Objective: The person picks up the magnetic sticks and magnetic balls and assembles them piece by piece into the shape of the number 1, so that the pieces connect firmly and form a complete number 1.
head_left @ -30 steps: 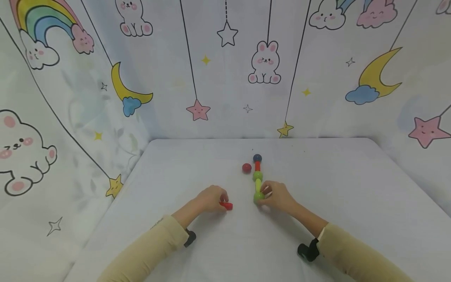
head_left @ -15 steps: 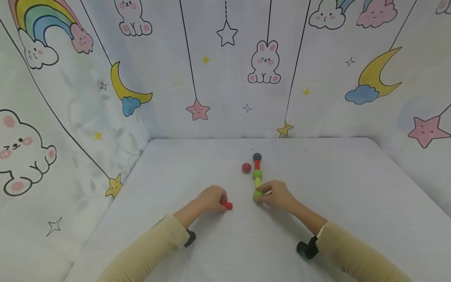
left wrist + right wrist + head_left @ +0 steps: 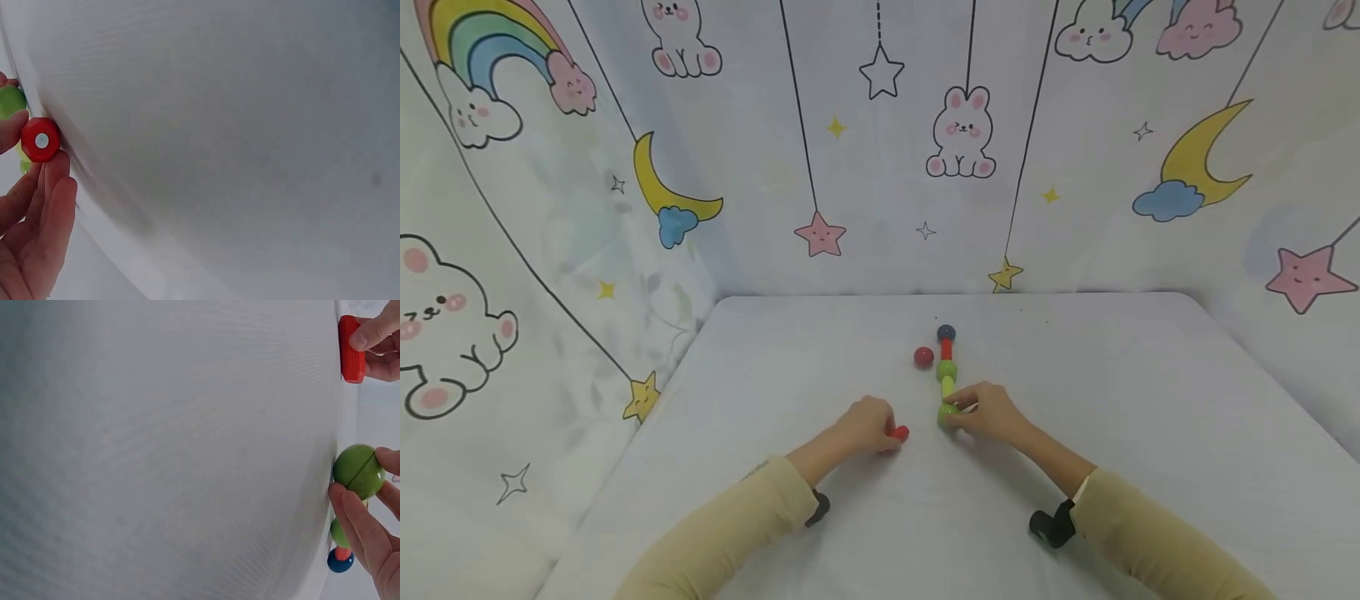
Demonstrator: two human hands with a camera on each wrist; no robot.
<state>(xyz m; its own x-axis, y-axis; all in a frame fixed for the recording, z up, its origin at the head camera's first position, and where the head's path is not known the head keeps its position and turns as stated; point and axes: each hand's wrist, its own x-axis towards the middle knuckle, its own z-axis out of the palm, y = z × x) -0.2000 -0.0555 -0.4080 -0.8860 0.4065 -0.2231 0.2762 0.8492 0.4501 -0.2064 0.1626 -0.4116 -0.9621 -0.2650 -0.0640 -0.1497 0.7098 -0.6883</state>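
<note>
My left hand [image 3: 868,427] pinches a short red faceted rod [image 3: 351,359] between thumb and fingers, low over the white table. One end of that rod [image 3: 51,140], in the left wrist view, has a pale round spot. My right hand [image 3: 994,413] holds the near green ball [image 3: 354,464] of a straight chain. Beyond this ball, the chain runs through a yellow-green rod [image 3: 947,386], a second green ball [image 3: 946,370], a red rod [image 3: 946,349] and a dark blue ball [image 3: 946,332]. A gap separates the left hand's rod from the near ball.
A loose red ball [image 3: 923,357] lies just left of the chain. White cloth covers the table [image 3: 805,350], and a patterned curtain [image 3: 880,183] stands behind its far edge. Both forearms reach in from the front.
The left hand has moved a little to the right with the red rod, closer to the near green ball, and the rod has turned slightly. The right hand stays on that ball.
</note>
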